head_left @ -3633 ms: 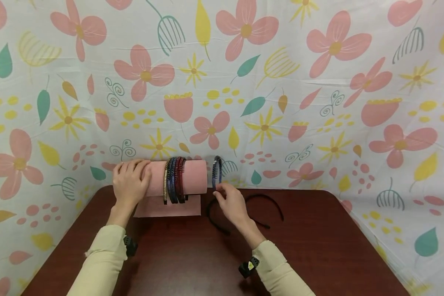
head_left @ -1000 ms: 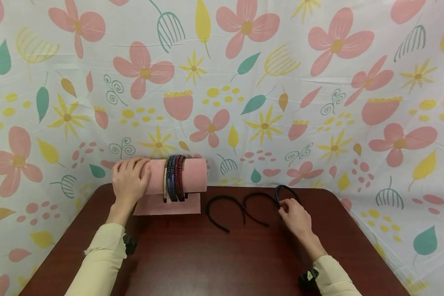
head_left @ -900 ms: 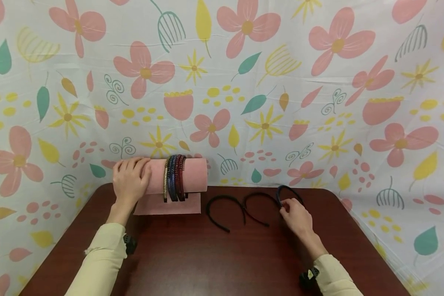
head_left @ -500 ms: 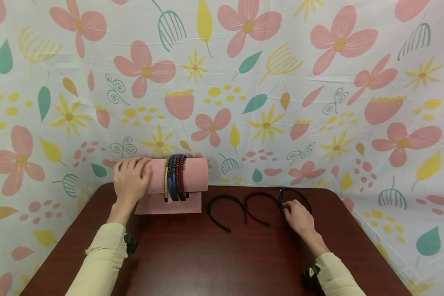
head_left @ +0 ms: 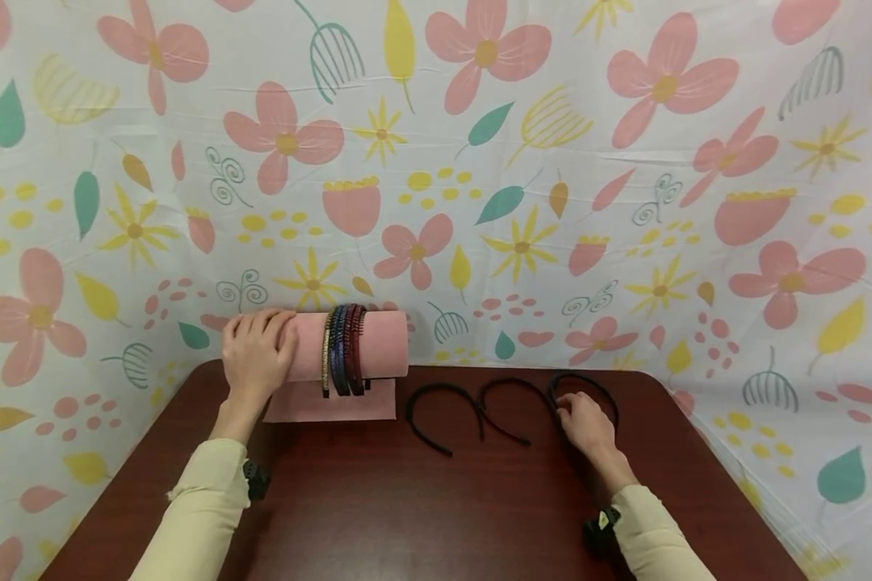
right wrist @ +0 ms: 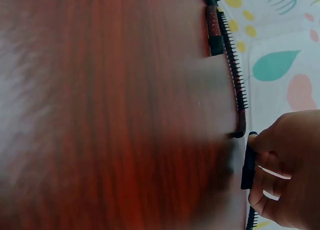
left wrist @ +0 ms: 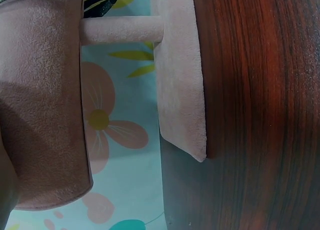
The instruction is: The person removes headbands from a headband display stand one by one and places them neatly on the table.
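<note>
A: Pose of left hand?
B: Palm down over left end of pink stand. Gripping roll with fingers bent over top, thumb toward middle.
A: Right hand?
B: Extended forward to back right of table. Pinching one end of dark headband, thumb against fingers, narrow grip.
A: Location and heading of that one?
B: Back right of table, just beside two loose ones. Arch toward patterned backdrop, open ends toward near edge. Flat on wood or slightly raised: can't tell.
A: Long axis of stand?
B: Left to right, level, with flat base below roll.
A: Counts?
B: One stand. One headband in right hand. Two more lying on table, between stand and right hand: black headband, then dark red headband, both with arches to back.
A: And on roll?
B: Tight cluster of headbands around middle. At least three: gold, blue, red. Too close together for exact number.
</note>
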The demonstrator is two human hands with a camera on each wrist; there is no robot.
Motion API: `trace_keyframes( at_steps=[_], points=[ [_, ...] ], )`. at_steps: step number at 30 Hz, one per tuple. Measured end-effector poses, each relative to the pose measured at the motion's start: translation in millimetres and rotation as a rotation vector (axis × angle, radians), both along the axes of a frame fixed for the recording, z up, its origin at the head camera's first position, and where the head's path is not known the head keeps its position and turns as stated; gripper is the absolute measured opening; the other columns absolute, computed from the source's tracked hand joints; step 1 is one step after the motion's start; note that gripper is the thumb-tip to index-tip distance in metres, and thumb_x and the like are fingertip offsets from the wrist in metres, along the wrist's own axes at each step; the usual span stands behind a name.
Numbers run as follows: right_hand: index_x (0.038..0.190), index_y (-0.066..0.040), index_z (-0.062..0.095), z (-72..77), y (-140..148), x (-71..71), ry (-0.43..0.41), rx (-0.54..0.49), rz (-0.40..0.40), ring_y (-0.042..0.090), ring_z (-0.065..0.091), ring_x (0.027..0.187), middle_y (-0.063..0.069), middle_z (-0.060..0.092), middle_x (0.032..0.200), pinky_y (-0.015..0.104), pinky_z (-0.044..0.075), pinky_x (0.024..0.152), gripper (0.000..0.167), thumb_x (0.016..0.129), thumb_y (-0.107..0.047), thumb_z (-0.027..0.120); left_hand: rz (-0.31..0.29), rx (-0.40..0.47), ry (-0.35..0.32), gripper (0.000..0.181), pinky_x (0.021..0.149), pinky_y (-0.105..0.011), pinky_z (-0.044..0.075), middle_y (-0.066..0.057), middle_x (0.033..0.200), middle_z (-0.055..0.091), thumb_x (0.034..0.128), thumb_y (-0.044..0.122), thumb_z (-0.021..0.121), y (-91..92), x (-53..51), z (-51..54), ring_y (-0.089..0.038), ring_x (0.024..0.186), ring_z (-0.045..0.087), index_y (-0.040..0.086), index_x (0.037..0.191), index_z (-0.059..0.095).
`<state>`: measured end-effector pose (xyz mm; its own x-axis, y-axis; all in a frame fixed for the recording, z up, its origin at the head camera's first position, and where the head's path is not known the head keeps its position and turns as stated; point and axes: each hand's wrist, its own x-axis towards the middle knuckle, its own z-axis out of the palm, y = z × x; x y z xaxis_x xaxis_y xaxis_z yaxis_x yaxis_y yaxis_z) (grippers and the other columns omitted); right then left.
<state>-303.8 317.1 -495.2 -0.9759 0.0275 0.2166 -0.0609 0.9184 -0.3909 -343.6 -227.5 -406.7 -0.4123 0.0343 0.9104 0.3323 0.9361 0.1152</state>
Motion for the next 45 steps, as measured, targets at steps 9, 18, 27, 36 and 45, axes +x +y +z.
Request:
trace_keyframes(
  at_steps=[9, 18, 27, 36, 45],
  points=[
    [0.125, 0.001, 0.064, -0.4, 3, -0.4, -0.038, -0.007, -0.018, 0.038, 0.064, 0.093, 0.026, 0.060, 0.123, 0.047, 0.051, 0.068, 0.031, 0.097, -0.012, 0.057, -0.002, -0.003, 0.014, 0.036, 0.103, -0.056, 0.041, -0.012, 0.109, 0.072, 0.0966, 0.037, 0.051, 3.2, -0.3, -3.5, -0.035, 0.102, 0.064, 0.013, 0.109, 0.075],
    [0.125, 0.000, 0.065, -8.6, 8, 5.7, -0.056, -0.014, -0.036, 0.037, 0.064, 0.093, 0.025, 0.060, 0.124, 0.044, 0.051, 0.067, 0.031, 0.097, -0.012, 0.058, -0.008, -0.016, -0.024, 0.039, 0.103, -0.056, 0.040, -0.012, 0.111, 0.072, 0.0984, 0.038, 0.047, 7.0, 2.1, -4.9, -0.035, 0.103, 0.064, 0.013, 0.112, 0.075],
    [0.123, -0.004, 0.067, -5.4, 7, 6.8, -0.008, -0.060, -0.034, 0.034, 0.064, 0.089, 0.024, 0.060, 0.124, 0.037, 0.048, 0.060, 0.030, 0.097, -0.015, 0.058, -0.004, -0.005, 0.010, 0.038, 0.102, -0.056, 0.040, -0.012, 0.109, 0.072, 0.0968, 0.038, 0.050, 3.3, 1.9, -4.3, -0.035, 0.101, 0.064, 0.013, 0.109, 0.075],
    [0.118, -0.007, 0.070, 2.1, -7, 6.6, 0.108, -0.092, -0.027, 0.024, 0.062, 0.074, 0.017, 0.065, 0.113, 0.034, 0.046, 0.055, 0.026, 0.097, -0.019, 0.059, 0.000, 0.008, 0.048, 0.035, 0.100, -0.056, 0.042, -0.013, 0.106, 0.073, 0.0946, 0.035, 0.053, 0.5, 0.3, 1.8, -0.036, 0.099, 0.065, 0.011, 0.107, 0.076],
    [0.113, -0.009, 0.072, 18.2, -36, 9.4, 0.168, -0.104, 0.028, 0.015, 0.053, 0.061, 0.011, 0.067, 0.104, 0.030, 0.038, 0.049, 0.022, 0.096, -0.019, 0.063, 0.014, 0.000, 0.005, 0.039, 0.102, -0.055, 0.040, -0.012, 0.109, 0.072, 0.0972, 0.038, 0.049, -1.2, 0.3, 0.2, -0.035, 0.103, 0.064, 0.013, 0.110, 0.075]
  ],
)
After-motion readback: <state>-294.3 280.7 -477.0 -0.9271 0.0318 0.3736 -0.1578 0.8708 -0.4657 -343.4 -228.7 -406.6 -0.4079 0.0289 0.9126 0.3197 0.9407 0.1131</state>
